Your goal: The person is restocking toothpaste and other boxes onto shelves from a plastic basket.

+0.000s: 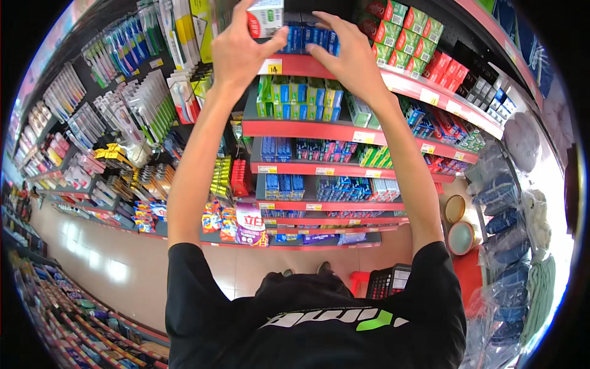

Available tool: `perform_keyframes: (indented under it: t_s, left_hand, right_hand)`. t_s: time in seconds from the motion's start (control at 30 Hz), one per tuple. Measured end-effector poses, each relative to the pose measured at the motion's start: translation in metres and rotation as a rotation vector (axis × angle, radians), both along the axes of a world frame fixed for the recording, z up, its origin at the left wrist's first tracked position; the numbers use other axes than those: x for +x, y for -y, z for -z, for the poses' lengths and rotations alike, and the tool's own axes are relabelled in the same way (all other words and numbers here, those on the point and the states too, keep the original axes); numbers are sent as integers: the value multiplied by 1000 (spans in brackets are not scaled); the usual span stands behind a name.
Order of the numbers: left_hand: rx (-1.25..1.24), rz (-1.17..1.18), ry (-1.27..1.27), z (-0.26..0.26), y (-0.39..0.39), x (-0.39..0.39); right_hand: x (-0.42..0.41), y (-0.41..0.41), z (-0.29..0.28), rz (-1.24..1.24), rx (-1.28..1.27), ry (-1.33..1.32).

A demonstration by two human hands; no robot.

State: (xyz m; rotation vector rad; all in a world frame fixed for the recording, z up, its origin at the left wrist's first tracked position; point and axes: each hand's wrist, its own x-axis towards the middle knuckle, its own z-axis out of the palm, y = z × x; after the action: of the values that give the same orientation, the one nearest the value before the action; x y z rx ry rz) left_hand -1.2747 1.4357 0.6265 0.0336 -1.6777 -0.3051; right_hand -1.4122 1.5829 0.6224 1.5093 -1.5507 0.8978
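Observation:
Both arms reach up to a high shelf with a red edge strip point(304, 66). At the shelf's left end my left hand point(239, 50) has its thumb and fingers around a white and red carton point(266, 19), its thumb on the carton's lower right. My right hand point(345, 55) is spread at the right side of dark blue toothpaste cartons point(295, 39), its thumb and fingertips in front of them; whether it touches them is unclear. Green and red toothpaste cartons point(408, 39) stand stacked to its right. The top of the white and red carton is cut off by the picture's edge.
Below are shelves of boxed toothpaste point(306, 94). Toothbrushes in blister packs point(156, 106) hang at the left, above detergent bags point(251, 223). A dark basket point(389, 281) stands on the floor at the right, near wrapped textile goods point(507, 221). Another stocked shelf point(92, 318) runs along the lower left.

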Motion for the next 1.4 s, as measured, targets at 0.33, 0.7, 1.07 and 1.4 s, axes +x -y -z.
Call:
perform_keyframes:
  t_s: [0.33,0.7,1.07,1.4]
  left_hand:
    - [-7,-32,1,12,31,-20]
    - [66,-61,198,29,70,-29]
    - [174,128,462,21,86,-42]
    - [-470,-165,435,-17,25,-56]
  right_hand:
    - [-27,25,-5,87,82,-183]
    - [-35,66,-2,135,195,-248]
    - [-43,53,-2,184,33,-322]
    - [-52,19,-10,247,124,-139]
